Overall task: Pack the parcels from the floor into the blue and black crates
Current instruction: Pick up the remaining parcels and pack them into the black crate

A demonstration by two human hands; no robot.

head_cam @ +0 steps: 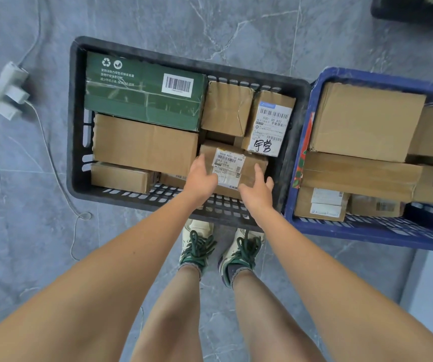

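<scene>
Hands flanking labelled parcel, black crate

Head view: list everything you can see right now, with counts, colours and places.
black crate: one, centre, nearly full
green box: one, black crate's far left
brown parcels: about seven, black crate
labelled parcel: one, brown, between both hands
blue crate: one, right
brown parcels: about seven, blue crate
power strip: one, white, floor left
dark bin: one, top right
shoes: two, green laces
left hand: open
right hand: open
</scene>
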